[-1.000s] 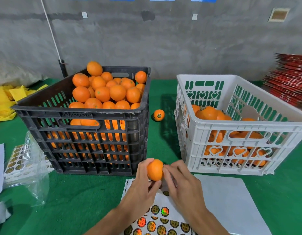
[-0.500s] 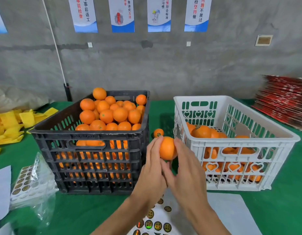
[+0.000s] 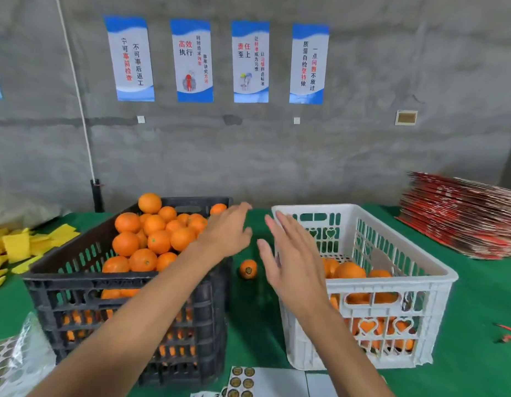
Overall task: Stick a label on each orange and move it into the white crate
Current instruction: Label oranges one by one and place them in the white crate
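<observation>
The counter (image 3: 254,333) is covered in plain deep green. On it the black crate (image 3: 128,305) has a slotted grid of walls and is heaped with bright oranges (image 3: 159,239). The white crate (image 3: 391,285) has heart-shaped cut-outs showing orange through them. A loose orange (image 3: 248,269) bears a small dark round label. The sticker sheet (image 3: 272,381) is white with gold-and-dark round labels. Yellow pieces (image 3: 16,245) lie far left; a red printed stack (image 3: 460,216) lies right. Blue-and-white posters (image 3: 192,60) with black and red characters hang on a mottled grey wall (image 3: 391,67).
</observation>
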### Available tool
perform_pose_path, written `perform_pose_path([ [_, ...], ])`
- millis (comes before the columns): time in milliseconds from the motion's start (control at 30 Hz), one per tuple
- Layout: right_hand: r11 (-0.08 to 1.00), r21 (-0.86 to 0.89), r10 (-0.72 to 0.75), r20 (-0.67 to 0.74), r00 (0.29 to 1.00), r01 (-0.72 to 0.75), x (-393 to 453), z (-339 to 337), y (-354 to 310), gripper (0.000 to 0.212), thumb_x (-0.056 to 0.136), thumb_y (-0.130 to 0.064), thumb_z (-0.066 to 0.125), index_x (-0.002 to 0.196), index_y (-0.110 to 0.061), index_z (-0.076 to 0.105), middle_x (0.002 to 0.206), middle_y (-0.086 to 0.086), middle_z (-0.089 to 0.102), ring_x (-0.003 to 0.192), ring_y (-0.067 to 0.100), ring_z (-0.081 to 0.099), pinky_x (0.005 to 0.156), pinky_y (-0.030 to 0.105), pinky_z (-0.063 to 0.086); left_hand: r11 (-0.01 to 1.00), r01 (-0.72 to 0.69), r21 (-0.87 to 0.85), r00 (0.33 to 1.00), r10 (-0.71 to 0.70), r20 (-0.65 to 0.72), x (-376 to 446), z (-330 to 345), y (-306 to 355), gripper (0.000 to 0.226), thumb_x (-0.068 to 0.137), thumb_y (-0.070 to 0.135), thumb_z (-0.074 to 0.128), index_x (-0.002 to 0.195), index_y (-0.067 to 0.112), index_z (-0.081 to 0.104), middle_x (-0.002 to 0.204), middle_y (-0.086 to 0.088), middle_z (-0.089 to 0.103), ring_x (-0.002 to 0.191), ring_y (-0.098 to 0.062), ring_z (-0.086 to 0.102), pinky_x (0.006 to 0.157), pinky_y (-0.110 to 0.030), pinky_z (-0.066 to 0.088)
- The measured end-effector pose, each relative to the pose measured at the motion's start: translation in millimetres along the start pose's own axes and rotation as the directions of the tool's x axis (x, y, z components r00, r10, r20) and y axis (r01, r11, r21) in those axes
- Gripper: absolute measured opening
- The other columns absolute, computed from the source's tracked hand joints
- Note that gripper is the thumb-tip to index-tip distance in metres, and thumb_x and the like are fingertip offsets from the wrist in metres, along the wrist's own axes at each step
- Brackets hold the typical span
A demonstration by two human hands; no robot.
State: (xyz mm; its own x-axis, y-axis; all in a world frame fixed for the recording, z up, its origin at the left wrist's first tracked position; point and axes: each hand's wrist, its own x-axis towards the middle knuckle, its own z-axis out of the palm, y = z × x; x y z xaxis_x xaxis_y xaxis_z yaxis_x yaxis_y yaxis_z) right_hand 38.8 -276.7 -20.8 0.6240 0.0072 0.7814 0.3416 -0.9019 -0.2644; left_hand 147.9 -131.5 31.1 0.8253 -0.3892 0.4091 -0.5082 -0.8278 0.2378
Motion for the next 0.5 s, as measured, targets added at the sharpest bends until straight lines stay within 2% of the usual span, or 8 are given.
perform_pose_path([
  [67, 0.986, 0.145, -0.105, 0.128, 0.986, 0.086, 9, 13, -19, 0.057, 0.105, -0.052, 0.047, 0.156, -0.028, 0.043, 0.163, -0.005, 0.038, 0.153, 0.012, 0.029, 0.126, 0.032, 0.02, 0.986, 0.165, 0.02, 0.978, -0.167, 0.127, 6, -8, -48, 0.066, 0.1, 0.038, 0.061, 0.155, 0.014, 0.033, 0.146, -0.018, 0.055, 0.133, -0.036, 0.054, 0.104, -0.042, 0.046],
  [167, 0.922, 0.364, -0.233, 0.242, 0.942, 0.134, 19, 35, -42, 0.057, 0.104, -0.06, 0.043, 0.156, -0.037, 0.039, 0.161, -0.018, 0.037, 0.151, -0.003, 0.023, 0.123, 0.022, 0.017, 0.958, 0.28, -0.056, 0.913, -0.248, 0.324, -3, -19, -116, 0.077, 0.098, 0.055, 0.059, 0.16, 0.019, 0.032, 0.162, -0.008, 0.038, 0.146, -0.028, 0.041, 0.118, -0.04, 0.036],
  [233, 0.896, 0.429, -0.253, 0.277, 0.927, 0.116, 20, 52, -51, 0.056, 0.105, -0.061, 0.04, 0.155, -0.037, 0.041, 0.158, -0.021, 0.041, 0.147, -0.005, 0.028, 0.119, 0.018, 0.016, 0.94, 0.317, -0.129, 0.895, -0.251, 0.37, -11, -21, -149, 0.07, 0.097, 0.051, 0.064, 0.155, 0.02, 0.042, 0.161, -0.002, 0.04, 0.147, -0.022, 0.04, 0.12, -0.037, 0.034],
  [300, 0.891, 0.446, -0.241, 0.297, 0.924, 0.089, 16, 68, -54, 0.055, 0.106, -0.06, 0.037, 0.153, -0.034, 0.045, 0.155, -0.019, 0.046, 0.144, -0.004, 0.034, 0.12, 0.022, 0.017, 0.932, 0.317, -0.173, 0.908, -0.246, 0.34, -12, -17, -163, 0.06, 0.096, 0.04, 0.07, 0.148, 0.017, 0.051, 0.154, -0.004, 0.047, 0.142, -0.021, 0.044, 0.118, -0.037, 0.036],
  [367, 0.889, 0.452, -0.207, 0.263, 0.942, 0.069, 10, 82, -54, 0.053, 0.106, -0.058, 0.034, 0.147, -0.031, 0.054, 0.149, -0.017, 0.054, 0.14, -0.003, 0.041, 0.124, 0.032, 0.019, 0.971, 0.235, -0.051, 0.932, -0.21, 0.296, -3, -9, -163, 0.061, 0.094, 0.033, 0.074, 0.148, 0.018, 0.05, 0.151, -0.012, 0.044, 0.139, -0.028, 0.045, 0.115, -0.04, 0.039],
  [400, 0.887, 0.459, -0.186, 0.243, 0.952, 0.056, 7, 87, -54, 0.053, 0.106, -0.058, 0.033, 0.145, -0.03, 0.058, 0.146, -0.018, 0.056, 0.138, -0.004, 0.043, 0.125, 0.034, 0.019, 0.98, 0.191, 0.048, 0.934, -0.196, 0.298, 3, -4, -160, 0.066, 0.093, 0.035, 0.074, 0.151, 0.024, 0.045, 0.153, -0.013, 0.037, 0.139, -0.032, 0.043, 0.116, -0.043, 0.038],
  [500, 0.881, 0.472, -0.152, 0.194, 0.969, 0.044, 3, 98, -51, 0.051, 0.107, -0.059, 0.033, 0.141, -0.033, 0.061, 0.138, -0.022, 0.061, 0.131, -0.007, 0.046, 0.124, 0.034, 0.021, 0.934, 0.142, 0.328, 0.883, -0.27, 0.385, 16, 5, -156, 0.081, 0.094, 0.042, 0.072, 0.16, 0.039, 0.025, 0.163, -0.01, 0.012, 0.143, -0.04, 0.036, 0.114, -0.05, 0.04],
])
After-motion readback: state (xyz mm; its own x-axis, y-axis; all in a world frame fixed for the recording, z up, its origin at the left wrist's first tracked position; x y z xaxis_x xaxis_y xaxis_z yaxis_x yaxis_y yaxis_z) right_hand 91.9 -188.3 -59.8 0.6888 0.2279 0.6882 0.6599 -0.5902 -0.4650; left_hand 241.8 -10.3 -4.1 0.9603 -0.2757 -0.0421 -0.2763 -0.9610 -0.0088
